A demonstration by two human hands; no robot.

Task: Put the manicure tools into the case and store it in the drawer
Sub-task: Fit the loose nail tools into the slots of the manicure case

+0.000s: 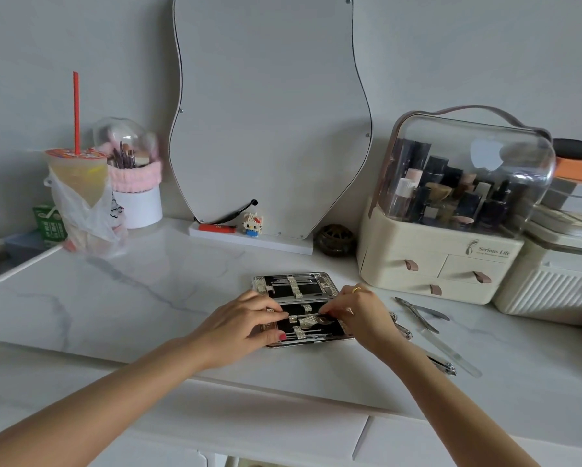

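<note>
Open black-lined manicure case [296,288] on marble top, loose steel tools [421,313] just right.
</note>
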